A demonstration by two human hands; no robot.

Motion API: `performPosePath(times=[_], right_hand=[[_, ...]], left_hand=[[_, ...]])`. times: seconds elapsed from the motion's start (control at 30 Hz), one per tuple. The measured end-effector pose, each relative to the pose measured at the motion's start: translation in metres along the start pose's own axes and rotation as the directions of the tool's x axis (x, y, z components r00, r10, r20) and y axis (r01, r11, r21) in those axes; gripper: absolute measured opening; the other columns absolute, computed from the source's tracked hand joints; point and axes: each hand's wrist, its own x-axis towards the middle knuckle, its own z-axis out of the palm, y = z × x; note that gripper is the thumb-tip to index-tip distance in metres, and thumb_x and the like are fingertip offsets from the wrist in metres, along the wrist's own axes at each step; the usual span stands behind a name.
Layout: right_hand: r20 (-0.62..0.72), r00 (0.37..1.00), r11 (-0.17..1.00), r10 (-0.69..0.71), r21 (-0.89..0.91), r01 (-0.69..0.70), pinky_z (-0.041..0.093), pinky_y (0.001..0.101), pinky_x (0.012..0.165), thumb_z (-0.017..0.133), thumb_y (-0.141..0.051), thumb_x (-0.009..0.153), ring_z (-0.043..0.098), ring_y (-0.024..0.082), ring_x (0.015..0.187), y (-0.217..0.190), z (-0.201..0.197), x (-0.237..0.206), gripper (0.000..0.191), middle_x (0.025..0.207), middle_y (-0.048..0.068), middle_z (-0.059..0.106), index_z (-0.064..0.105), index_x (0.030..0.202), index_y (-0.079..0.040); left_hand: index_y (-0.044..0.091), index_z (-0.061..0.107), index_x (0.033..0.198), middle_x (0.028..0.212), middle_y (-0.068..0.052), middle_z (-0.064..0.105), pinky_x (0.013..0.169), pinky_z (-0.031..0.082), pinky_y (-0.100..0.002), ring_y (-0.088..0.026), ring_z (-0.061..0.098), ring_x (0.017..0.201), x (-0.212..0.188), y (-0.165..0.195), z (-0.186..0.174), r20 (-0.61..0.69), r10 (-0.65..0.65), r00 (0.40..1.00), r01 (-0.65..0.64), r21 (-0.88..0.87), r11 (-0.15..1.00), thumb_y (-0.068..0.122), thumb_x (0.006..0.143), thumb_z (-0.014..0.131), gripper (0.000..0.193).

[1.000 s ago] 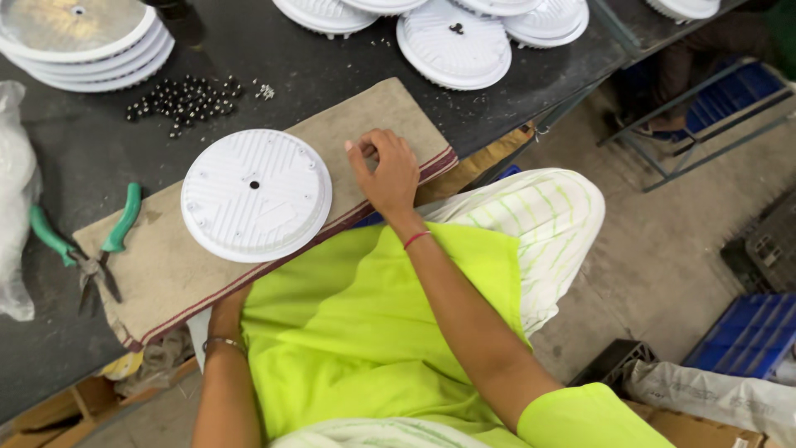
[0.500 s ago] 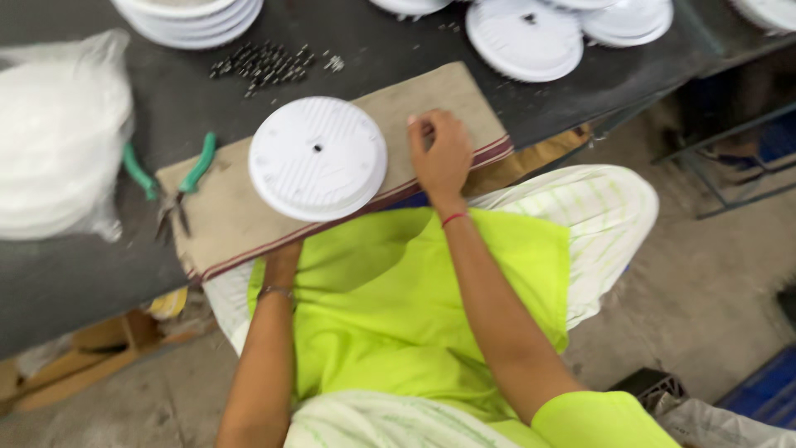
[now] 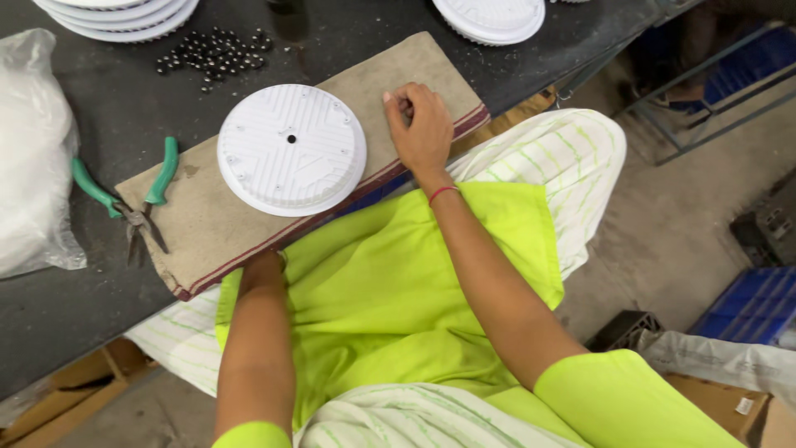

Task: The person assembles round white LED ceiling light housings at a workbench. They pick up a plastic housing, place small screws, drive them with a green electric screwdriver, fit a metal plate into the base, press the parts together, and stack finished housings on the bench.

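On the bench, head view:
Discs: one white round plastic disc (image 3: 291,149) lies flat on a tan cloth mat (image 3: 207,224); two disc stacks (image 3: 116,15) (image 3: 493,18) sit at the far edge.
Disc look: ribbed face, small centre hole.
Right hand (image 3: 421,126): fingers curled together, resting on the mat just beside the disc.
Left hand: hidden under the mat edge; cannot tell.
Others: one green-handled pliers (image 3: 133,199), one cluster of dark screws (image 3: 211,54), one plastic bag (image 3: 33,158).

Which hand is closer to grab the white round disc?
Probably the right hand: it rests on the cloth beside the white disc. The left hand is hidden under the cloth's edge.
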Motion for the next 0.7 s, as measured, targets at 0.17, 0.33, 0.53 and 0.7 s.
performPosePath(times=[0.17, 0.33, 0.53, 0.7], right_hand=[[-0.009, 0.998, 0.998, -0.059, -0.035, 0.059, 0.048, 0.0414, 0.073, 0.073, -0.028, 0.098, 0.061, 0.025, 0.081, -0.006, 0.013, -0.001, 0.019, 0.084, 0.005, 0.063, 0.064, 0.091, -0.012], [0.019, 1.0, 0.996, -0.012, -0.093, 0.014, 0.045, 0.043, 0.069, 0.075, -0.027, 0.099, 0.059, 0.026, 0.078, -0.012, 0.026, -0.003, 0.023, 0.08, 0.005, 0.06, 0.064, 0.089, -0.011], [0.065, 0.997, 0.992, -0.043, -0.112, 0.051, 0.045, 0.0433, 0.072, 0.074, -0.025, 0.102, 0.058, 0.027, 0.081, -0.018, 0.034, -0.003, 0.024, 0.084, 0.005, 0.06, 0.061, 0.089, -0.01], [0.087, 0.995, 0.992, -0.037, -0.114, 0.047, 0.046, 0.0421, 0.073, 0.075, -0.025, 0.102, 0.058, 0.026, 0.082, -0.033, 0.038, 0.002, 0.024, 0.084, 0.006, 0.062, 0.063, 0.09, -0.009]], left_hand=[[0.009, 0.057, 0.135, 0.141, -0.017, 0.054, 0.109, 0.038, -0.051, -0.038, 0.049, 0.131, 0.012, -0.01, -0.001, -0.004, 0.019, 1.0, -0.019, -0.014, 1.0, 0.042, 0.097, 0.049, 0.051], [0.008, 0.059, 0.133, 0.139, -0.018, 0.056, 0.108, 0.039, -0.052, -0.039, 0.051, 0.129, 0.008, -0.021, -0.003, 0.015, 0.026, 1.0, -0.025, -0.026, 0.999, 0.04, 0.097, 0.049, 0.049], [0.008, 0.062, 0.13, 0.136, -0.019, 0.059, 0.107, 0.041, -0.053, -0.039, 0.054, 0.127, 0.001, -0.02, -0.009, 0.032, 0.035, 0.999, -0.034, -0.052, 0.998, 0.038, 0.096, 0.05, 0.047], [0.007, 0.064, 0.128, 0.134, -0.019, 0.061, 0.105, 0.042, -0.053, -0.04, 0.056, 0.125, 0.001, -0.01, -0.017, 0.055, 0.052, 0.997, -0.047, -0.08, 0.996, 0.036, 0.096, 0.05, 0.045]])
